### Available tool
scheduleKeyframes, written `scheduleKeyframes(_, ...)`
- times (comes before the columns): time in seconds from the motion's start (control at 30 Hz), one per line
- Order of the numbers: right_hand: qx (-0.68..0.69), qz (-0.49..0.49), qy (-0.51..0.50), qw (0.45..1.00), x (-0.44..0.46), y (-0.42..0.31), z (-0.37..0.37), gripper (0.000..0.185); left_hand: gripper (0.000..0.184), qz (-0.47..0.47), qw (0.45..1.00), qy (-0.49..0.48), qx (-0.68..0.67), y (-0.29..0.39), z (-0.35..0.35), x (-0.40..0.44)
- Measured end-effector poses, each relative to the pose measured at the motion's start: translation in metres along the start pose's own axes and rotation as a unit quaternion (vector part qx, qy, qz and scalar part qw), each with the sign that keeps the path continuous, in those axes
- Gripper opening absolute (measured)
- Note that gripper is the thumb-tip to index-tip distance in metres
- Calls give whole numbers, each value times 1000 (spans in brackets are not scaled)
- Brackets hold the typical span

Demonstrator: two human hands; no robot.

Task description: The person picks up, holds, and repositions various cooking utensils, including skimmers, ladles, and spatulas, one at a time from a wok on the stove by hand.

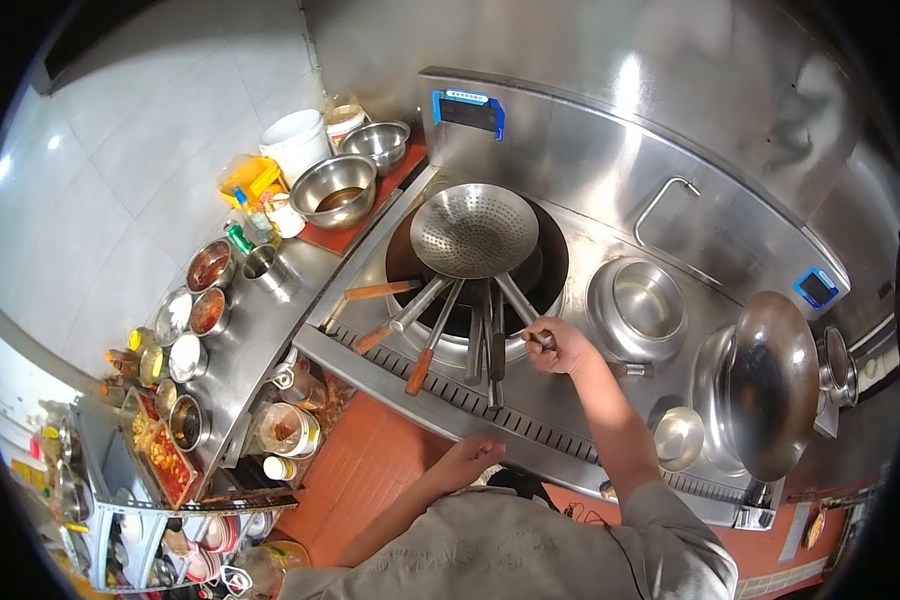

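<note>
My right hand [558,346] is closed around the end of a metal handle leading to a round perforated strainer [475,230]. The strainer sits over a dark wok burner [553,255]. Several other long handles fan out below it toward the stove's front edge, among them a wooden-ended one [420,372]; the heads of these tools are mostly hidden. Close to my body, before the stove's front edge, my left hand [467,462] hangs with fingers loosely bent and nothing visible in it.
To the right are a steel pot [650,300], a small bowl [679,438] and a large tilted wok [770,385]. On the left counter stand a steel bowl with brown liquid [334,192], a white bucket [295,143] and several seasoning bowls [208,312]. A faucet [665,205] projects from the backsplash.
</note>
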State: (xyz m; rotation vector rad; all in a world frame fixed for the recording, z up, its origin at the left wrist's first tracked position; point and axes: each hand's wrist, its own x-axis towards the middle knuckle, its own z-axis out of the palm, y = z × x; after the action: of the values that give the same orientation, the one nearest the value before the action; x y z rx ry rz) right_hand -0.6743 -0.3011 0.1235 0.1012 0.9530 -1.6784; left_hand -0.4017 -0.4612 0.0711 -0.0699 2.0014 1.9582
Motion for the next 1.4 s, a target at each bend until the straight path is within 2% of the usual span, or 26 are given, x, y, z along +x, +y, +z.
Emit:
scheduleKeyframes(0.17,-29,-35,98,994,-10,5,12,28,37,6,999,-42,1,-5,-16,-2)
scheduleKeyframes(0.4,-118,-34,212,970,-28,22,16,39,32,-3,994,-107,9,-12,-31,-2)
scheduleKeyframes(0.6,-155,-47,254,953,-40,50,4,36,32,-4,988,-151,24,-8,-38,-8)
scheduleKeyframes(0.7,-156,-85,259,949,-50,70,5,41,31,-28,985,-166,28,-10,-43,-11)
scheduleKeyframes(0.83,-136,-119,285,941,-66,95,11,36,29,-29,982,-187,-3,-22,-45,-11)
scheduleKeyframes(0.93,-140,-139,310,930,-82,117,27,32,26,-88,978,-187,-30,-11,-42,-20)
scheduleKeyframes(1.13,-184,-176,371,893,-104,188,33,25,22,-8,970,-241,-42,-28,-28,-15)
scheduleKeyframes(1.4,-119,-187,383,897,-163,290,34,23,22,-33,947,-319,-2,-30,35,-12)
